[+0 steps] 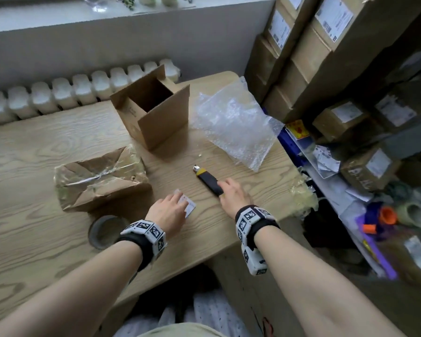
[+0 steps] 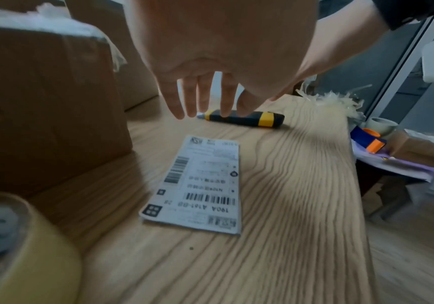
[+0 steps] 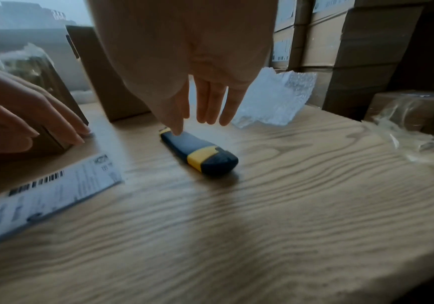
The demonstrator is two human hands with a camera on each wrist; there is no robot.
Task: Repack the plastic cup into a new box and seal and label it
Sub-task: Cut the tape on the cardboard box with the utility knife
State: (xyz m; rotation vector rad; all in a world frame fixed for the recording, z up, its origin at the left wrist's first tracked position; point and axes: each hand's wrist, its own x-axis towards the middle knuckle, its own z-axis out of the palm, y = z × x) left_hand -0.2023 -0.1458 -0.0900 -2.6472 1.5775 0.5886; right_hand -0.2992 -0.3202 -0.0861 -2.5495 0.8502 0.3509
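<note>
A white shipping label (image 1: 189, 207) (image 2: 197, 185) lies flat on the wooden table (image 1: 46, 142). My left hand (image 1: 168, 210) (image 2: 205, 98) hovers over its far end with fingers straight, holding nothing. A black-and-yellow utility knife (image 1: 208, 180) (image 3: 200, 156) lies to the right. My right hand (image 1: 233, 193) (image 3: 205, 107) is open above its rear end, the thumb tip touching the handle. The new cardboard box (image 1: 153, 110) stands open and upright at the back. The old box (image 1: 100, 181), wrapped in tape, sits left of my hands. No plastic cup shows in any view.
A sheet of bubble wrap (image 1: 233, 127) lies at the back right. A roll of tape (image 1: 105, 231) (image 2: 16, 246) sits near the front edge, left of my left wrist. Stacked labelled cartons (image 1: 314, 45) and cluttered shelves (image 1: 374, 190) stand to the right of the table.
</note>
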